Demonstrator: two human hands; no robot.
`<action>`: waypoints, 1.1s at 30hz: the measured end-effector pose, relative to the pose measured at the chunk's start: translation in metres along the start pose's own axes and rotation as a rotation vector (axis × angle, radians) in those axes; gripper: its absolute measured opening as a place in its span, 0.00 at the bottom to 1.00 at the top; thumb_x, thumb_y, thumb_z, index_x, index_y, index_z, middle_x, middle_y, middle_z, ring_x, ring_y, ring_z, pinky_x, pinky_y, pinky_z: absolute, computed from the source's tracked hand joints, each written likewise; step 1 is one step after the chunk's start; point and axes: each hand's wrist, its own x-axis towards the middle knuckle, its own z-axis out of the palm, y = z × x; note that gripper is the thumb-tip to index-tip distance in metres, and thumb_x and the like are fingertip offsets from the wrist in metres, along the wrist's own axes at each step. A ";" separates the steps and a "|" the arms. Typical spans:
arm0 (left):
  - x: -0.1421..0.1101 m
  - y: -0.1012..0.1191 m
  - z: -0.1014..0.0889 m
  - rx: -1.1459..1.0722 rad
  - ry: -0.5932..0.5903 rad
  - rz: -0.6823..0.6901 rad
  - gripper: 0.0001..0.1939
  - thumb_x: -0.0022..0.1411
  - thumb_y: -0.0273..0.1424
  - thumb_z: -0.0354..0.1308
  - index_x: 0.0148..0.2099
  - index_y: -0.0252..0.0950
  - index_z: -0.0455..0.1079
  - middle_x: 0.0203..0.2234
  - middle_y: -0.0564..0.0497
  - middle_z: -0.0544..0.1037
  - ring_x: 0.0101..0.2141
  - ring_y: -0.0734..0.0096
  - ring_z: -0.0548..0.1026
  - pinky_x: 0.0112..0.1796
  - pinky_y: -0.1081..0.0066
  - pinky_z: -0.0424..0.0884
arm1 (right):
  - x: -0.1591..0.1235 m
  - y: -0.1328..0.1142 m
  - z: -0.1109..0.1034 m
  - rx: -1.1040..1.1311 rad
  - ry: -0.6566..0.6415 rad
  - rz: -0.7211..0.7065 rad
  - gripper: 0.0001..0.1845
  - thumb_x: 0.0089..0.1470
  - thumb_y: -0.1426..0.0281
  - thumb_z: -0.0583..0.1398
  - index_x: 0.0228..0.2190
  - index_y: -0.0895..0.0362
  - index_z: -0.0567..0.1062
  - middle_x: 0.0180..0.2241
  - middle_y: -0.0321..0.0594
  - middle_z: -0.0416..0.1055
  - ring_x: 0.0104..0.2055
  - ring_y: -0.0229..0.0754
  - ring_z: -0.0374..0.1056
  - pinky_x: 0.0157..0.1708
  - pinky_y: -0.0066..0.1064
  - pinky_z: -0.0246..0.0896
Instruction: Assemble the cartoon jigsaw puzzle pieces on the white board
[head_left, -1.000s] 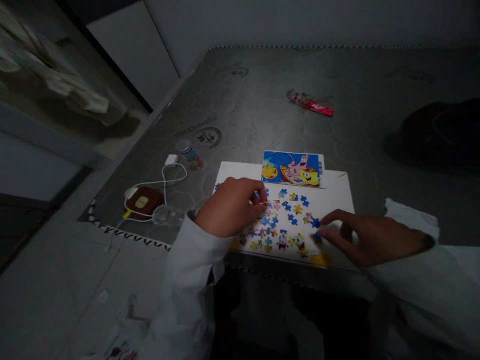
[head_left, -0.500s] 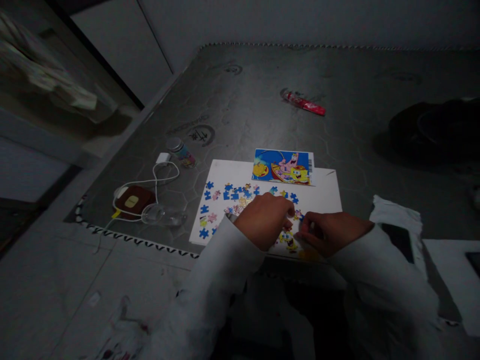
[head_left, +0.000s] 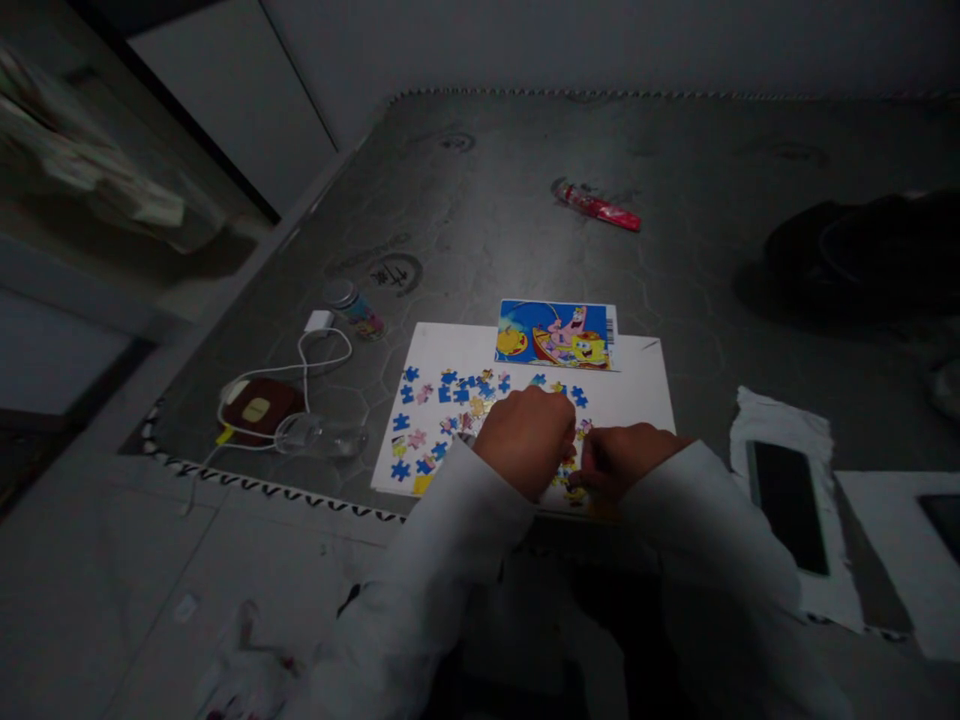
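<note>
A white board (head_left: 637,390) lies at the table's near edge with loose jigsaw pieces (head_left: 461,390), mostly blue with some pink and yellow, over its left half. My left hand (head_left: 529,440) is curled palm-down above the pieces, its fingertips mostly hidden. Close beside it, my right hand (head_left: 626,458) has thumb and fingers drawn together at a yellow jigsaw piece (head_left: 576,494) near the board's front. Part of the pieces between and under both hands is covered. Behind them, a colourful cartoon picture card (head_left: 555,335) rests across the board's back edge.
At left are a clear bottle (head_left: 322,437), a brown box-like device (head_left: 262,408) with a white cable, and a small printed jar (head_left: 356,310). A phone (head_left: 787,500) lies on white cloth at right. Farther back are a red packet (head_left: 600,207) and a dark bulky object (head_left: 847,255).
My right hand has moved left, closer to my left hand, and its fingers have drawn in over the pieces. The view has shifted slightly, showing more of the phone.
</note>
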 end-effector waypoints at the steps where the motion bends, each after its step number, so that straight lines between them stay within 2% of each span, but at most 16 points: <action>1: 0.000 0.001 -0.001 0.006 -0.001 -0.004 0.05 0.72 0.31 0.71 0.46 0.39 0.88 0.43 0.41 0.89 0.51 0.48 0.86 0.52 0.56 0.80 | 0.000 0.000 0.000 -0.004 -0.002 -0.001 0.11 0.69 0.56 0.67 0.47 0.47 0.84 0.53 0.48 0.87 0.59 0.60 0.82 0.49 0.44 0.71; 9: 0.000 -0.001 0.003 0.039 0.046 -0.017 0.08 0.71 0.34 0.73 0.51 0.41 0.87 0.48 0.41 0.89 0.56 0.42 0.86 0.53 0.53 0.79 | -0.002 -0.002 -0.003 -0.015 -0.026 -0.005 0.13 0.70 0.57 0.66 0.50 0.48 0.84 0.55 0.49 0.86 0.62 0.61 0.82 0.52 0.45 0.72; 14: 0.002 -0.001 0.005 0.032 0.045 -0.015 0.09 0.69 0.33 0.75 0.51 0.41 0.87 0.48 0.42 0.90 0.55 0.44 0.86 0.53 0.54 0.79 | -0.005 -0.003 -0.003 -0.009 -0.033 0.014 0.14 0.70 0.57 0.66 0.51 0.50 0.83 0.57 0.52 0.85 0.64 0.62 0.80 0.55 0.48 0.72; 22: 0.003 -0.003 0.004 0.051 0.036 -0.007 0.08 0.69 0.34 0.76 0.49 0.42 0.87 0.47 0.45 0.90 0.55 0.45 0.86 0.50 0.57 0.78 | 0.000 -0.003 -0.001 -0.019 -0.035 0.013 0.16 0.70 0.56 0.67 0.53 0.48 0.84 0.56 0.51 0.86 0.62 0.61 0.81 0.54 0.47 0.72; 28: 0.004 0.000 -0.002 0.105 -0.002 0.047 0.06 0.73 0.30 0.69 0.48 0.42 0.88 0.48 0.44 0.90 0.53 0.47 0.87 0.51 0.56 0.79 | -0.003 -0.006 -0.005 -0.025 -0.033 0.033 0.14 0.71 0.56 0.67 0.52 0.47 0.85 0.56 0.49 0.86 0.63 0.59 0.81 0.56 0.46 0.73; 33: -0.001 0.007 -0.006 0.131 -0.016 0.032 0.12 0.79 0.30 0.60 0.49 0.40 0.87 0.48 0.42 0.90 0.54 0.46 0.87 0.52 0.54 0.80 | -0.005 -0.008 -0.007 -0.026 -0.052 0.031 0.15 0.71 0.58 0.66 0.54 0.48 0.84 0.58 0.51 0.86 0.64 0.60 0.80 0.56 0.47 0.72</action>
